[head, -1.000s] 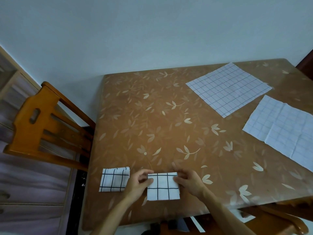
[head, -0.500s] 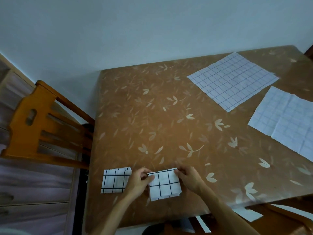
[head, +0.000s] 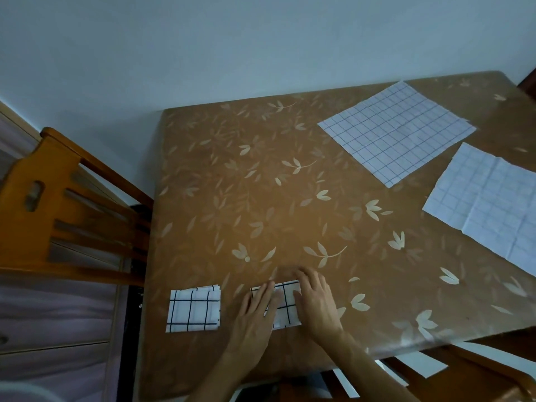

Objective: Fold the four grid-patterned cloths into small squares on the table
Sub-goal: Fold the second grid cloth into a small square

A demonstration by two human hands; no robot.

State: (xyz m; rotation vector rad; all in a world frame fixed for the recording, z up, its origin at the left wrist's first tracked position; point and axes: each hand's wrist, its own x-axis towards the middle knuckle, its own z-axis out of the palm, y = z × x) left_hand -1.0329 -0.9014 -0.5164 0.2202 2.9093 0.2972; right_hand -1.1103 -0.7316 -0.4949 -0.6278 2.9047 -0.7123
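A folded white cloth with a black grid lies near the table's front edge, mostly covered by both hands. My left hand lies flat on its left part, fingers stretched out. My right hand lies flat on its right part. To the left sits another folded grid cloth, a small square, untouched. Two unfolded grid cloths lie flat at the far right: one near the back edge, the other running off the right side of the view.
The brown table has a leaf-patterned cover and stands against a pale wall. A wooden chair stands at its left side. Another chair shows below the front right corner.
Both hands went from pinching the cloth's top corners to lying flat on it, pressing it down. The cloth now looks smaller under the hands.
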